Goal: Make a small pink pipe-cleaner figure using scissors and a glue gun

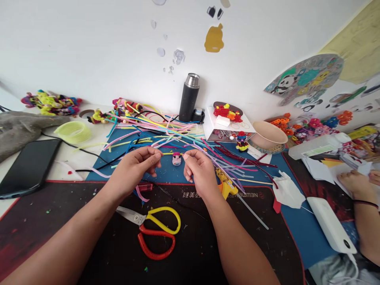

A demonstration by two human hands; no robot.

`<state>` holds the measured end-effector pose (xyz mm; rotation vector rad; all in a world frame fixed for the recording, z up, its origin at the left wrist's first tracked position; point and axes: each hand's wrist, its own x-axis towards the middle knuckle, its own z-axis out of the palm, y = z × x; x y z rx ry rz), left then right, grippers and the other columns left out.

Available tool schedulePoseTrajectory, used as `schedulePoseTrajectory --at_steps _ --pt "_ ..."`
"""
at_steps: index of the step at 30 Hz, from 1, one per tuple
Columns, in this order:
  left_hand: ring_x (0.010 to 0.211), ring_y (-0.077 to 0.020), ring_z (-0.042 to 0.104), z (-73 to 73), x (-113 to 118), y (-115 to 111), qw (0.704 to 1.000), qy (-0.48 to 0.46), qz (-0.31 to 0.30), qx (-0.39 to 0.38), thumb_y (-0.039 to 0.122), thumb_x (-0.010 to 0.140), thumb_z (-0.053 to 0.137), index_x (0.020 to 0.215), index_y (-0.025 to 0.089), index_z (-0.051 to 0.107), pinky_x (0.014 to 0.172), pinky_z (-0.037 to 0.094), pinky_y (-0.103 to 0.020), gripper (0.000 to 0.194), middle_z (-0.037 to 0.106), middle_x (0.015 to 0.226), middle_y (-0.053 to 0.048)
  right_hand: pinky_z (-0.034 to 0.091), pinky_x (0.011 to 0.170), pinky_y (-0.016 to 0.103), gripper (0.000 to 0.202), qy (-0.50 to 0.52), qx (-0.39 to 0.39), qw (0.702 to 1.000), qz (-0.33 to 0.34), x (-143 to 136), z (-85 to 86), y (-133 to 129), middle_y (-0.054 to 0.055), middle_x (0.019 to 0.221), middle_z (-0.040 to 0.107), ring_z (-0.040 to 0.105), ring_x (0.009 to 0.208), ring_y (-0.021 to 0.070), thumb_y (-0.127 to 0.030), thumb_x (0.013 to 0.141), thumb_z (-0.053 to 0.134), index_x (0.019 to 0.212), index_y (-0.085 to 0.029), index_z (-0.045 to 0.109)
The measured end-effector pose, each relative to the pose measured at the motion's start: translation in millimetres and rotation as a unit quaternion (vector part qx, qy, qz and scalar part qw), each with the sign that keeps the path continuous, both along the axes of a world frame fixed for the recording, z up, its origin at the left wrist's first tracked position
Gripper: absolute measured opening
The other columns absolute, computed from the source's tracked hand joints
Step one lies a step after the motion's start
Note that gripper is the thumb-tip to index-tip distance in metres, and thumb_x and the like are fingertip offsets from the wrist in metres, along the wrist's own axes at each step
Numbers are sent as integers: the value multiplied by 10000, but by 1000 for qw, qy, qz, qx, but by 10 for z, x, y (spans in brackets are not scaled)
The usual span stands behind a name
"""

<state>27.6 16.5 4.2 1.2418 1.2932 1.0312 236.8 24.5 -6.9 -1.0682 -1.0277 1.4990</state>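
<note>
Between my hands, a thin yellow pipe cleaner runs through or behind a small pink-and-white doll head. My left hand pinches the strip's left end between thumb and forefinger. The other end, right beside the head, is pinched by my right hand. Behind them lies a loose pile of colourful pipe cleaners. Scissors with one yellow and one red handle lie on the black mat below my hands.
A black phone is at left. Behind stand a black thermos and a white box. A yellow glue gun is beside my right wrist. Farther right are a bowl, a white power bank and another person's hand.
</note>
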Motion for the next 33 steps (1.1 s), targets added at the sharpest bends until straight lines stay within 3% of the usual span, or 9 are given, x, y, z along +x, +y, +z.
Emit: schedulePoseTrajectory --at_steps 16,33 --pt "629 -162 623 101 13 -16 996 45 -77 -11 788 826 764 871 214 733 623 549 -287 576 728 795 -18 377 434 226 276 -86 36 992 90 -113 -56 -132 -99 564 522 465 416 95 -485 953 734 913 -229 637" --pt "640 -148 634 48 -46 -7 993 23 -117 -21 632 862 835 880 212 783 609 531 -258 423 713 800 -6 374 454 235 167 -118 49 986 109 -111 -43 -149 -101 575 519 483 427 104 -379 983 696 916 -237 638"
